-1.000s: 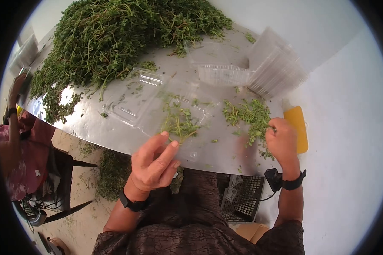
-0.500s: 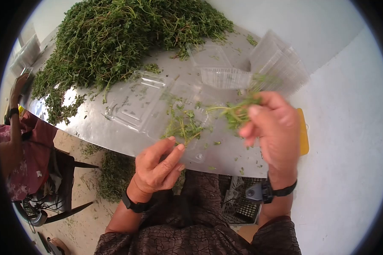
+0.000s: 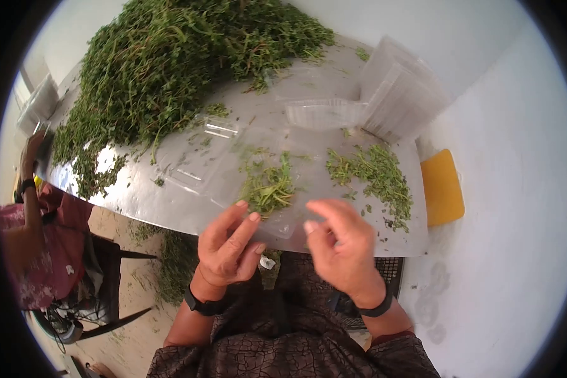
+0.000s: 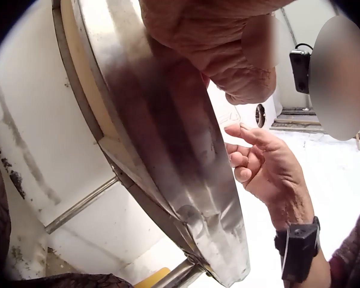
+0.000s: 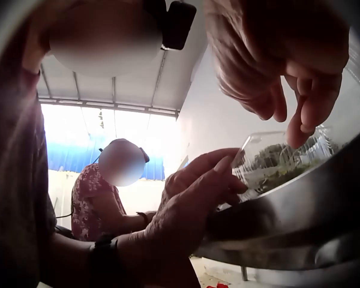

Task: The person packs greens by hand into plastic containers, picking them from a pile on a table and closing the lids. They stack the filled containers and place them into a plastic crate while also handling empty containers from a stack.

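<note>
A clear plastic clamshell container (image 3: 283,230) lies open on the metal table, with green leafy sprigs (image 3: 268,189) heaped in its base. The fingertips of my left hand (image 3: 229,247) rest at its near left edge, fingers loosely bent. In the right wrist view, that hand stands against the container's transparent wall (image 5: 250,150). My right hand (image 3: 345,249) hovers by the near right side of the container, thumb and forefinger apart, nothing between them. A smaller pile of loose sprigs (image 3: 378,179) lies to the right of the container.
A large mound of greens (image 3: 170,69) covers the back left of the metal table (image 3: 132,200). Stacked clear containers (image 3: 403,94) stand at the back right, beside another opened one (image 3: 324,113). A yellow board (image 3: 442,188) is past the right edge. Another person (image 3: 44,252) sits at left.
The right hand lifted sprigs from the right-hand pile, carried them left and let them go into the container. It is now empty beside it. The left hand has stayed at the container's edge.
</note>
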